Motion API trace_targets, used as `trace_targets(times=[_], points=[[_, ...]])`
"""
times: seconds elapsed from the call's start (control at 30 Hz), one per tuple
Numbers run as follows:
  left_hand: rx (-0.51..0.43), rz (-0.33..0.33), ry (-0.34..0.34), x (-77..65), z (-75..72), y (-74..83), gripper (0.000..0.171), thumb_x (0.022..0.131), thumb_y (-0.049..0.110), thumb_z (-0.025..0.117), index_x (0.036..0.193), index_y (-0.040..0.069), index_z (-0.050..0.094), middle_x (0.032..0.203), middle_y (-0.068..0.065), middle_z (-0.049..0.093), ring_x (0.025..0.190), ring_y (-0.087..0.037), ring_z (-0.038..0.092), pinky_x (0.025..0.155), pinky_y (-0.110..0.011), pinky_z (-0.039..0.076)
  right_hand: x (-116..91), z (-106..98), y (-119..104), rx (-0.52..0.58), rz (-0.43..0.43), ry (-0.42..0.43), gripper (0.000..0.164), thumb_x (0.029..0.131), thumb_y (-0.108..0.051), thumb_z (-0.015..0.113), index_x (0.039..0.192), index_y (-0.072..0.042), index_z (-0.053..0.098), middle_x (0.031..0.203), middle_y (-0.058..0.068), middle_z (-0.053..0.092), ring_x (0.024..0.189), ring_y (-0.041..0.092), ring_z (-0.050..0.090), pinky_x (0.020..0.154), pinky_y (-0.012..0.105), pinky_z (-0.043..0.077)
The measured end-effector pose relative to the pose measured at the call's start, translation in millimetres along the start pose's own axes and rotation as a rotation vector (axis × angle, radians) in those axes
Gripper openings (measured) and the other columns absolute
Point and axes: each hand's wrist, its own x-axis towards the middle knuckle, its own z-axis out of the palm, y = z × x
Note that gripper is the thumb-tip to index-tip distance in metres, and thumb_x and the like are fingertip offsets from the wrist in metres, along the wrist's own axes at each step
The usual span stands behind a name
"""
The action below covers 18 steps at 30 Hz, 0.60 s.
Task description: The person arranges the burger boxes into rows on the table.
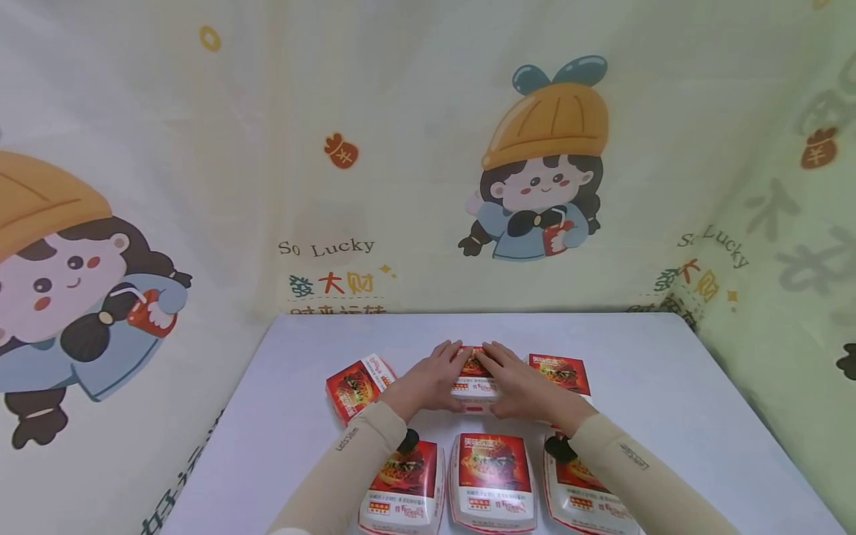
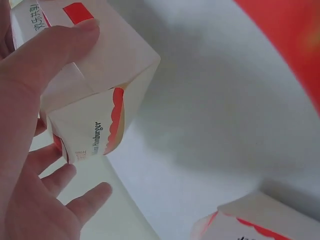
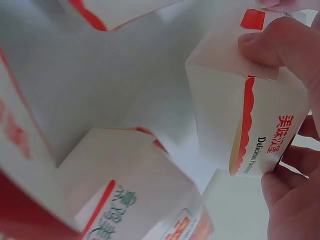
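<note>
A white hamburger box (image 1: pixel 473 385) with a red printed lid is in the middle of the far row, between both hands. My left hand (image 1: pixel 435 377) grips its left side; in the left wrist view the thumb (image 2: pixel 75 42) presses on one white panel while fingers reach round the far side. From the right, my right hand (image 1: pixel 524 383) grips the same box, its thumb (image 3: pixel 270 42) on that panel and fingers curled behind. The box (image 3: pixel 222 95) looks closed, with a red scalloped edge on its flap. Its underside is hidden.
A turned hamburger box (image 1: pixel 353 390) lies far left, and another box (image 1: pixel 560 371) stands far right. Nearer are a left box (image 1: pixel 404 483), a middle box (image 1: pixel 493 475) and a right box (image 1: pixel 582 501), partly under the forearms. The white table (image 1: pixel 669 416) meets a printed cloth (image 1: pixel 414 186) behind.
</note>
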Motion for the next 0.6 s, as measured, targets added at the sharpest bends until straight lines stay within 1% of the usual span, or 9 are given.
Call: trace_targets(times=[0.17, 0.37, 0.47, 0.6], points=[[0.047, 0.029, 0.025, 1.0, 2.2, 3.3, 0.101, 0.077, 0.052, 0.080, 0.156, 0.014, 0.028, 0.159, -0.009, 0.033, 0.146, -0.023, 0.034, 0.115, -0.037, 0.041, -5.1, 2.7, 1.3, 0.015, 0.000, -0.005, 0.096, 0.077, -0.033, 0.085, 0.154, -0.008, 0.034, 0.161, 0.014, 0.028, 0.151, 0.038, 0.022, 0.109, 0.051, 0.045], [0.082, 0.032, 0.047, 3.8, 3.8, 7.9, 0.100, 0.076, 0.053, 0.080, 0.154, 0.013, 0.032, 0.157, -0.009, 0.037, 0.144, -0.023, 0.037, 0.114, -0.035, 0.042, -8.5, 4.0, 1.8, 0.033, 0.036, 0.001, 0.097, 0.076, -0.033, 0.085, 0.154, -0.008, 0.033, 0.162, 0.013, 0.027, 0.150, 0.036, 0.025, 0.104, 0.048, 0.050], [0.089, 0.030, 0.039, 4.8, 4.4, 10.3, 0.100, 0.077, 0.054, 0.080, 0.154, 0.013, 0.032, 0.157, -0.009, 0.036, 0.145, -0.023, 0.037, 0.114, -0.035, 0.042, -9.8, 4.5, 2.5, 0.052, 0.053, -0.004, 0.096, 0.077, -0.031, 0.085, 0.154, -0.009, 0.033, 0.162, 0.012, 0.027, 0.150, 0.036, 0.026, 0.104, 0.048, 0.050], [0.078, 0.018, 0.016, 5.5, 6.5, 13.2, 0.100, 0.077, 0.052, 0.080, 0.155, 0.015, 0.031, 0.159, -0.008, 0.035, 0.146, -0.023, 0.035, 0.115, -0.037, 0.041, -10.9, 5.6, 3.7, 0.053, 0.052, -0.016, 0.094, 0.078, -0.031, 0.084, 0.154, -0.008, 0.034, 0.161, 0.013, 0.028, 0.149, 0.036, 0.027, 0.105, 0.048, 0.049]])
